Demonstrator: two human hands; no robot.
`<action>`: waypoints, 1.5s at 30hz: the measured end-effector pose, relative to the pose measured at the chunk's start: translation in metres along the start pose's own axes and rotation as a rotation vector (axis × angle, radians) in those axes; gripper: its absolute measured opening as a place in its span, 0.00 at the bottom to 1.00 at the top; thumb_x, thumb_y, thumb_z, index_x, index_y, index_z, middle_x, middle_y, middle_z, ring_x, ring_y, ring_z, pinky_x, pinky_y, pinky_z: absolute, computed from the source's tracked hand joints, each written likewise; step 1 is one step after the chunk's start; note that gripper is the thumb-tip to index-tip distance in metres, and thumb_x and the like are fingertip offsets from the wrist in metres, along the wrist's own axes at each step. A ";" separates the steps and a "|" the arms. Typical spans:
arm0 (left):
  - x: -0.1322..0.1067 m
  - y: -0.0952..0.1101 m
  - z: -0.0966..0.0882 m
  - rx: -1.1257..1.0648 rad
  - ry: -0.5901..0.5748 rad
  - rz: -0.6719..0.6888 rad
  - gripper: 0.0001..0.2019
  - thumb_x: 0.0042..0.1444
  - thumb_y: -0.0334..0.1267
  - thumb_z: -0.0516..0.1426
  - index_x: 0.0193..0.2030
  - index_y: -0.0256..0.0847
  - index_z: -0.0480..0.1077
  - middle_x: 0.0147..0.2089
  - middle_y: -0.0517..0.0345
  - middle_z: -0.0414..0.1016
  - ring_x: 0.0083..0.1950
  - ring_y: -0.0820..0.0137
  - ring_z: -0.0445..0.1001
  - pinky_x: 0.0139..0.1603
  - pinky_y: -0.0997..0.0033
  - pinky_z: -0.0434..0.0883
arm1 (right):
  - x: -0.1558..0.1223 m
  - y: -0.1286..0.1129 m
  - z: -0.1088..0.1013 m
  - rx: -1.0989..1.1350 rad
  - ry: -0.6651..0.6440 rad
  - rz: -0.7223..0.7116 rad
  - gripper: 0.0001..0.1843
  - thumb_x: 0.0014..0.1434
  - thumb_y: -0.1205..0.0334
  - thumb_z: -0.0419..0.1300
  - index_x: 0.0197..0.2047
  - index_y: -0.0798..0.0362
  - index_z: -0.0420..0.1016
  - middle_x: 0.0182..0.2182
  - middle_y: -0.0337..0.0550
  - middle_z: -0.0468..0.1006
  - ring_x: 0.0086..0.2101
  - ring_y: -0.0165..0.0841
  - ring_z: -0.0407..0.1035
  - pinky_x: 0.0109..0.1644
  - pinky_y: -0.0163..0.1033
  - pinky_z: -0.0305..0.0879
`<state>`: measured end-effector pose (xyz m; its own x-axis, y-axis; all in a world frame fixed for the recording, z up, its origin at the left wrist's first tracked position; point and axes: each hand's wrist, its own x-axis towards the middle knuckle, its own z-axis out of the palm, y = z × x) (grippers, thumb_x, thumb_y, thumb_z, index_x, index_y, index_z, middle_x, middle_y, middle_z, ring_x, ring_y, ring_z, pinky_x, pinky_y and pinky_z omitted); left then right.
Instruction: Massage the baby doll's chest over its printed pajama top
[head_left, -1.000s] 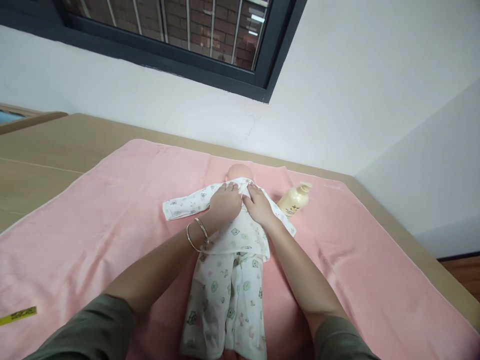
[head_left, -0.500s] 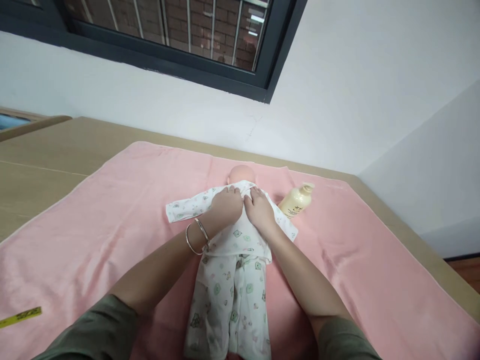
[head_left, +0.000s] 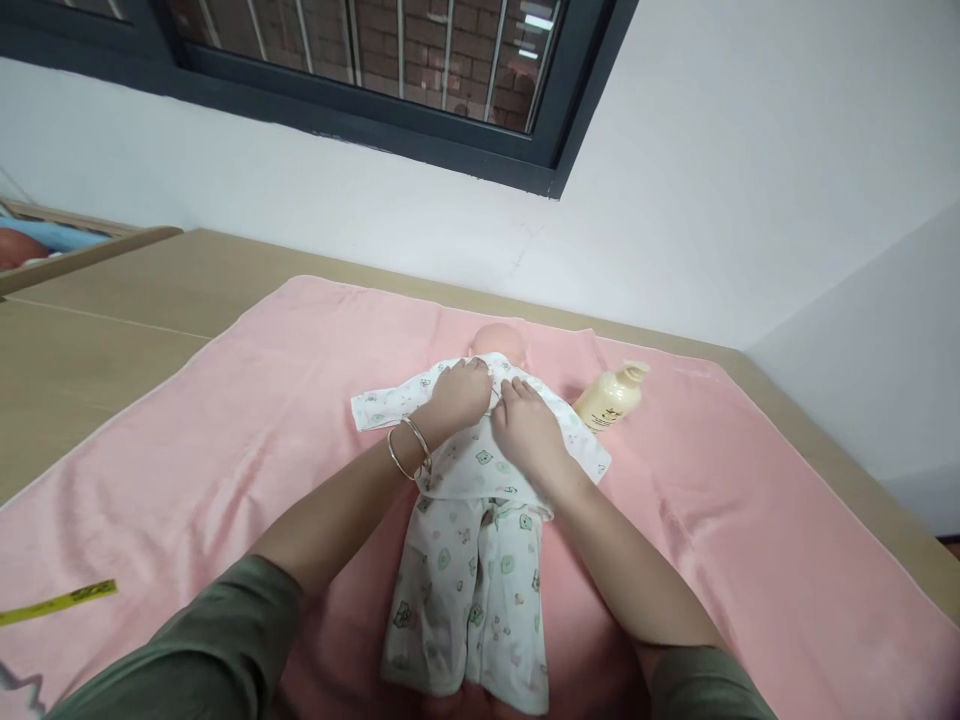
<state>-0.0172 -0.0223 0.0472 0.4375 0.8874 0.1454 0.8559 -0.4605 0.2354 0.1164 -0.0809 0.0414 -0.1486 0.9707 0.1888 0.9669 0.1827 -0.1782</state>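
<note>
A baby doll (head_left: 499,343) lies on its back, its head away from me, dressed in a white patterned shirt (head_left: 480,462) and matching trousers (head_left: 469,590). At the upper chest, just below the neckline, my left hand (head_left: 463,392) has its fingers bent and closed on the shirt fabric. My right hand (head_left: 527,425) is beside it, fingers curled on the shirt front. What lies between the fingertips is partly hidden. Both sleeves are stretched out sideways. A pale yellow pump bottle (head_left: 611,400) lies tilted near the sleeve on the right.
A pink blanket (head_left: 285,420) covers much of the wooden surface (head_left: 112,340). A yellow strip (head_left: 60,602) lies at the left front. Behind stand a white wall (head_left: 712,180) and a dark-framed window (head_left: 360,125). Something blue (head_left: 56,236) shows at the far left.
The view has shifted slightly, so everything sits further right. Against the shirt, my left hand is a little higher and my right hand a little lower. Both stay at the chest.
</note>
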 end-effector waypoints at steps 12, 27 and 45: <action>-0.013 0.008 -0.013 0.024 -0.079 0.037 0.13 0.68 0.32 0.48 0.52 0.31 0.71 0.54 0.38 0.77 0.55 0.57 0.77 0.53 0.62 0.73 | 0.015 0.017 0.004 0.061 -0.027 0.050 0.32 0.71 0.63 0.40 0.71 0.72 0.60 0.70 0.67 0.62 0.71 0.50 0.55 0.74 0.53 0.49; -0.023 0.028 -0.001 0.058 -0.019 0.002 0.23 0.70 0.34 0.45 0.67 0.24 0.61 0.67 0.28 0.67 0.68 0.47 0.66 0.62 0.49 0.68 | 0.031 0.041 0.006 0.182 -0.028 0.023 0.27 0.72 0.62 0.40 0.64 0.61 0.70 0.68 0.59 0.67 0.70 0.41 0.57 0.74 0.50 0.49; -0.003 0.008 0.027 -0.063 0.156 -0.116 0.22 0.71 0.37 0.44 0.65 0.29 0.66 0.67 0.36 0.70 0.70 0.51 0.65 0.70 0.48 0.61 | 0.012 0.024 0.010 0.290 -0.044 0.030 0.31 0.73 0.58 0.42 0.73 0.61 0.61 0.74 0.56 0.57 0.74 0.43 0.48 0.77 0.52 0.44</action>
<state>-0.0047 -0.0279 0.0228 0.2847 0.9227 0.2600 0.8769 -0.3603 0.3182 0.1354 -0.0636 0.0296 -0.1353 0.9811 0.1386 0.8725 0.1842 -0.4526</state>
